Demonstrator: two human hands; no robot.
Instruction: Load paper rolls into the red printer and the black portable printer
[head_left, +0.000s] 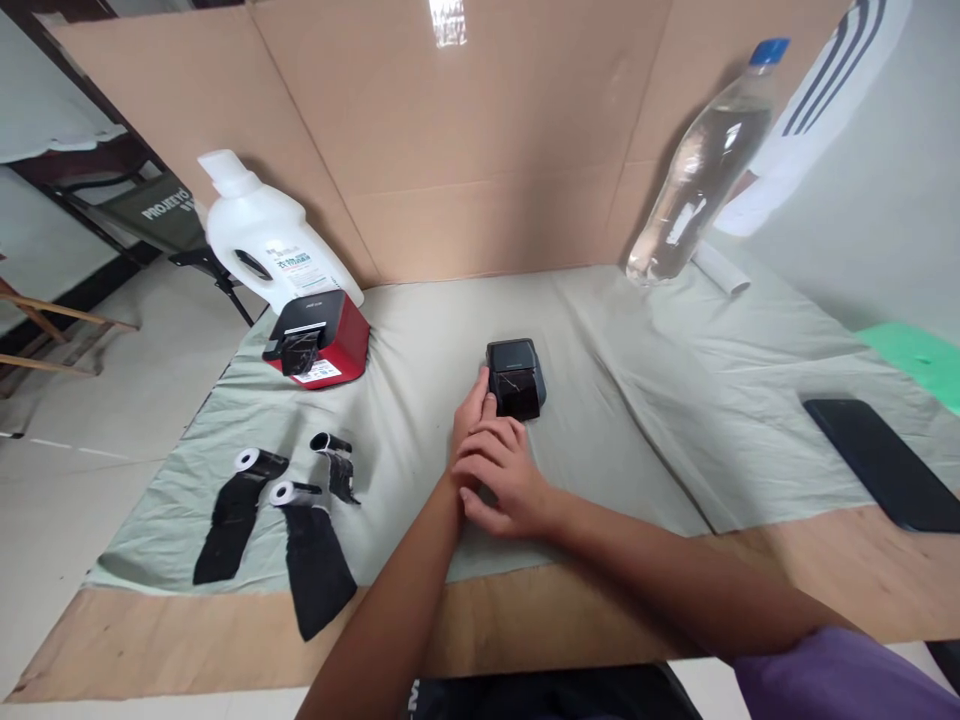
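A small black label printer [515, 377] sits on the pale green cloth [637, 400] near the middle of the table. My left hand [471, 412] reaches up to its left front corner, with stretched fingers touching the casing. Most of that hand is hidden. My right hand [498, 480] lies across the back of the left hand just in front of the printer. Its fingers are curled and pressed together, and nothing shows inside them.
A red printer [321, 340] with black strip in its slot stands at the left, a white detergent jug [262, 235] behind it. Three small rolls with black strips [315, 555] lie front left. A water bottle [701, 170] leans on the cardboard backdrop [465, 150]. A black phone [885, 462] lies right.
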